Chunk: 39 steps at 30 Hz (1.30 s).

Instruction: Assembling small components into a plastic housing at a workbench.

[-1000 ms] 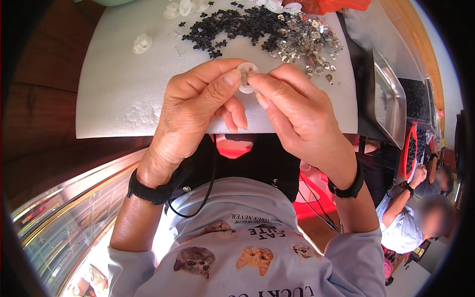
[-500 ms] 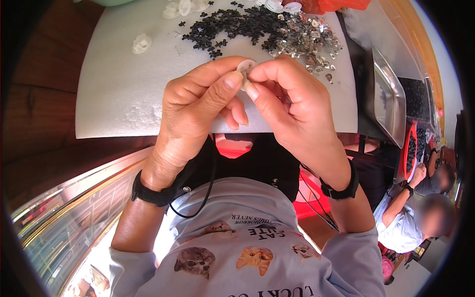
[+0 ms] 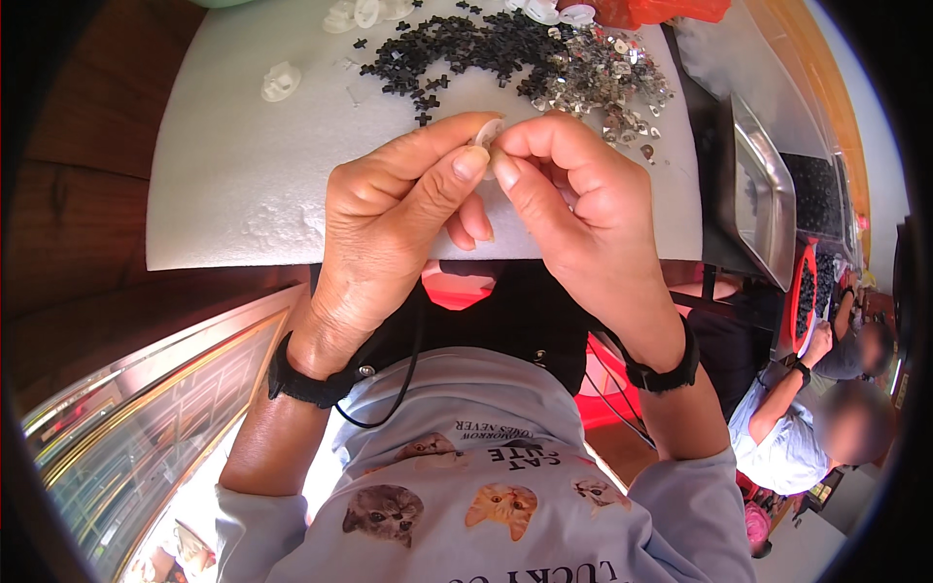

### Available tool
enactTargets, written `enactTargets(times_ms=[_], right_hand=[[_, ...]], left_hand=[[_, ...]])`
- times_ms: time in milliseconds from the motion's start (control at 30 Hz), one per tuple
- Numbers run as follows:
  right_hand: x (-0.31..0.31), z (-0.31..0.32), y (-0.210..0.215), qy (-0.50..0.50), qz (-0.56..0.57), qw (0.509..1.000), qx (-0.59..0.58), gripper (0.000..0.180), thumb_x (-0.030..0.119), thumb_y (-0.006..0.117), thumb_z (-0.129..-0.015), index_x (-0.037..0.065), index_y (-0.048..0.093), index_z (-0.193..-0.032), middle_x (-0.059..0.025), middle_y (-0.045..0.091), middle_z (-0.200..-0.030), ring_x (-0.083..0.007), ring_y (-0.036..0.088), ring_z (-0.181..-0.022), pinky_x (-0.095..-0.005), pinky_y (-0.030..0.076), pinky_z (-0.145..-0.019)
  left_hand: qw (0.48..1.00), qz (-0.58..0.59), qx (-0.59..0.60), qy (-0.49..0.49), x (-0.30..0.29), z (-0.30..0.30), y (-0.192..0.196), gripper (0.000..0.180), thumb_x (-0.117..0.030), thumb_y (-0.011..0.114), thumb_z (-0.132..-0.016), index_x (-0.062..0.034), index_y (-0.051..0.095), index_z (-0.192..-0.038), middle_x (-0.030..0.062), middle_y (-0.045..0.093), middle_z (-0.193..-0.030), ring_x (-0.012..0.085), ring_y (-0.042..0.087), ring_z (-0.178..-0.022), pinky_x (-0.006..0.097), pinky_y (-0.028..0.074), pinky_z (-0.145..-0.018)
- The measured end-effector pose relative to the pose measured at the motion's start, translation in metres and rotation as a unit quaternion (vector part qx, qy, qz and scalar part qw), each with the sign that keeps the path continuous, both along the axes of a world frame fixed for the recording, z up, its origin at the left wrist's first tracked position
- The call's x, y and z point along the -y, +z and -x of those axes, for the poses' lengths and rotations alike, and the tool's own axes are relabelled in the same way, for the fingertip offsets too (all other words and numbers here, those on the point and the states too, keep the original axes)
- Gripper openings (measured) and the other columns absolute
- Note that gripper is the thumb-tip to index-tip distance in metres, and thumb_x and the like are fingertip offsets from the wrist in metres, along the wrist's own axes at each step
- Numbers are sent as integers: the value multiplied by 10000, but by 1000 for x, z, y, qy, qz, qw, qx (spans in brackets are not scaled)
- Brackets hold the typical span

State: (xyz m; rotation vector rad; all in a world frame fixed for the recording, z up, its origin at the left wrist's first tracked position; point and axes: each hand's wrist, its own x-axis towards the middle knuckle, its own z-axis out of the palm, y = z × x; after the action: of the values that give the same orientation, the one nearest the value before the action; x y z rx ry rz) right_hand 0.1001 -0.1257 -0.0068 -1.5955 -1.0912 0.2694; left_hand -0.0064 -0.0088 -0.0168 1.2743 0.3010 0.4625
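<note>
In the head view, the left hand (image 3: 389, 199) grips a white disc (image 3: 489, 130) between thumb and forefinger, just above the centre of the frame, its lower fingers curled beneath. The right hand (image 3: 588, 209) is closed too, thumb and forefinger drawn together on the disc's right side; whether a smaller piece sits between them is hidden.

A second ago the disc turned its broad face to the camera, with the right forefinger laid over it and the right thumb lower down, well apart from that finger. Now the disc shows as a narrower sliver, tilted and mostly covered by fingertips, and the right thumb has come up beside the forefinger. The wrists, each in a black band, have drawn closer together.

Around them the layout matches the earlier frames: on the desk (image 3: 214, 194), black cross-shaped pieces (image 3: 466, 49) are heaped at the top centre, touching shiny metal pieces (image 3: 622, 83) at the upper right. A lone white round piece (image 3: 281, 82) lies at the upper left. A metal tray (image 3: 777, 223) stands at the right.
</note>
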Motion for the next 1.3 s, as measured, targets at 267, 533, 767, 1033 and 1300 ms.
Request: enactTargets(times_ms=[267, 533, 767, 1033, 1300], right_hand=[[3, 0, 7, 7, 78, 996, -49, 24, 8, 566, -906, -6, 546, -904, 3, 576, -800, -33, 521, -737, -194, 437, -656], [-5, -6, 7, 31, 37, 994, -94, 26, 8, 550, -864, -5, 551, -841, -57, 553, -651, -80, 494, -546, -258, 395, -467], [1, -16, 30, 26, 118, 993, -17, 48, 59, 578, -910, 16, 600, -915, 33, 545, -720, -23, 471, -619, -187, 391, -541], [10, -59, 29, 7, 232, 964, 128, 180, 42, 552, -875, 30, 593, -1050, -29, 563, -819, -97, 519, -698, -246, 435, -599], [-53, -50, 17, 66, 183, 932, 305, 183, 107, 518, -806, 34, 601, -952, -177, 602, -923, -352, 575, -944, -426, 461, -807]], left_hand=[[1000, -22, 6, 4, -2, 0, -7, 279, -166, 610, -916, 0, 634, -1139, 38, 626, -708, 80, 568, -585, 193, 457, -501], [999, -18, -27, 4, -1, -3, 0, 306, -186, 583, -931, 28, 625, -1146, 45, 610, -734, 98, 523, -575, 214, 439, -518], [1000, 20, 7, 1, 0, -2, 1, 325, -227, 477, -986, 32, 558, -1164, 123, 634, -911, 123, 538, -554, 226, 435, -498], [996, 67, 50, 37, 0, -2, 1, 360, -293, 393, -1014, 17, 501, -1162, 122, 628, -934, 122, 569, -580, 234, 457, -527], [991, 92, 88, 45, -2, 1, -5, 350, -259, 398, -1011, 41, 500, -1161, 148, 618, -909, 152, 564, -585, 254, 452, -536]])
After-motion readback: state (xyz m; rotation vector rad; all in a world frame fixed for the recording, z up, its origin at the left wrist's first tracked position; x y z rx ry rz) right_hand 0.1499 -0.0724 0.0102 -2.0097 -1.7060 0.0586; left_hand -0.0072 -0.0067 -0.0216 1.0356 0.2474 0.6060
